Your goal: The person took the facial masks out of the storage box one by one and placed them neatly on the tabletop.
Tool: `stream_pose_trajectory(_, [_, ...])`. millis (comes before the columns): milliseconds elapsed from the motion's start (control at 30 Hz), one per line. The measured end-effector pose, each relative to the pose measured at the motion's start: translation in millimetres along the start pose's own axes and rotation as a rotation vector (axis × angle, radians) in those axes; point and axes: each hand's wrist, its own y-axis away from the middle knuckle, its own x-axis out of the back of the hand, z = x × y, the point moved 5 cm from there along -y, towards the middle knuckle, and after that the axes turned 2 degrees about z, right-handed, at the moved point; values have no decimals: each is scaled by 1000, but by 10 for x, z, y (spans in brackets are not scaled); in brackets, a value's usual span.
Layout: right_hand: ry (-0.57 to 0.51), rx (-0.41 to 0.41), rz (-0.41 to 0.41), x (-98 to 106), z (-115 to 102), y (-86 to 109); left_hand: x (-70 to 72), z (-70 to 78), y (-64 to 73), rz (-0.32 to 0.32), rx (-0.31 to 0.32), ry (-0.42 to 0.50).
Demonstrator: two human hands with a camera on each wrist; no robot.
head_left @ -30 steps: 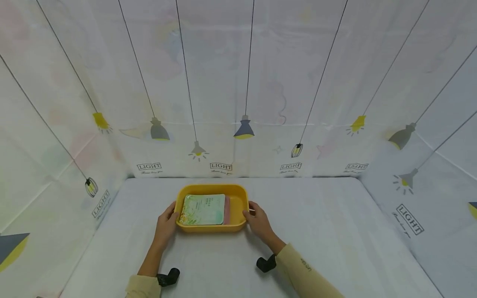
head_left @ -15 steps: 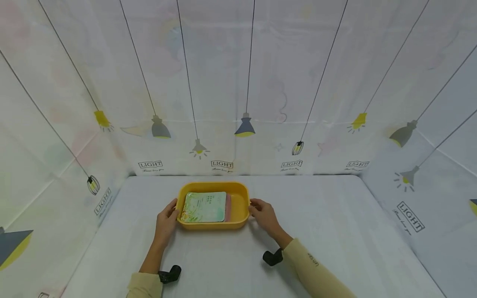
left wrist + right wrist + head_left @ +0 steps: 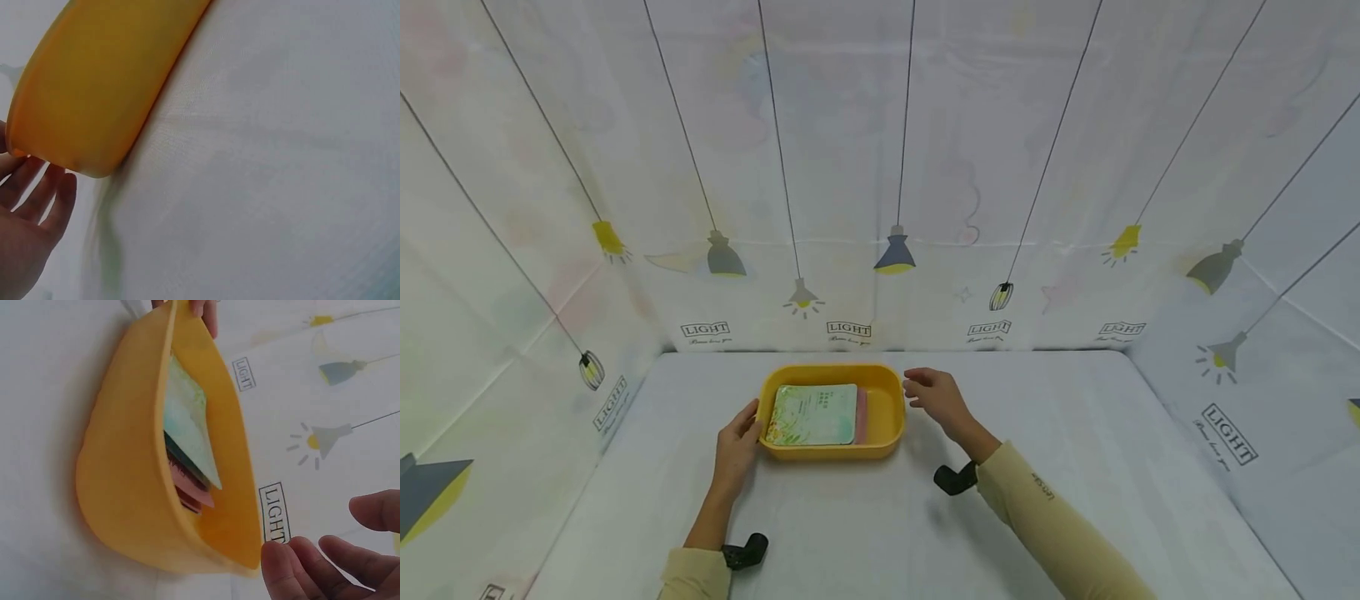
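At the left end of the yellow tray (image 3: 827, 452): the left hand (image 3: 735, 450) grips this end, with its thumb at the rim and its fingers against the outer wall.
Tray: it appears to rest upright on the white desk (image 3: 1037, 467), near the far edge and a little left of the middle. As I judge, the step in hand is the handling of this tray, with one end held and the other free.
Green packet (image 3: 814, 414): it lies inside the tray, toward the left, on top of the others.
Pink packets (image 3: 861, 417): they lie under the green one and show past its right edge; I cannot tell their number.
Right hand (image 3: 942, 402): it hangs just beside the right end, seemingly not touching the rim; thumb and fingers are apart and hold nothing. For an even lift or shift, this hand would need to take the rim on its side; for leaving the tray there, the left one would need only to let go gently.
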Motion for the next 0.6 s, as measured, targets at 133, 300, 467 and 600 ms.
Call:
stream_pose_trajectory(133, [-50,-53,-68,-113,-118,-38,32,4,1,30,-4,-38])
stream_pose_trajectory(300, [-88,-125,-122,-304,-207,-80,53,-13,-7,59,-6,-28])
stream_pose_trajectory(467, [-117,-179,-164,-476,-187,-138,30,-32,-14,62,-10,14])
stream_pose_trajectory(600, [-122,-213,-178,-588,-125,-168,19,-54,-20,61,-14,19])
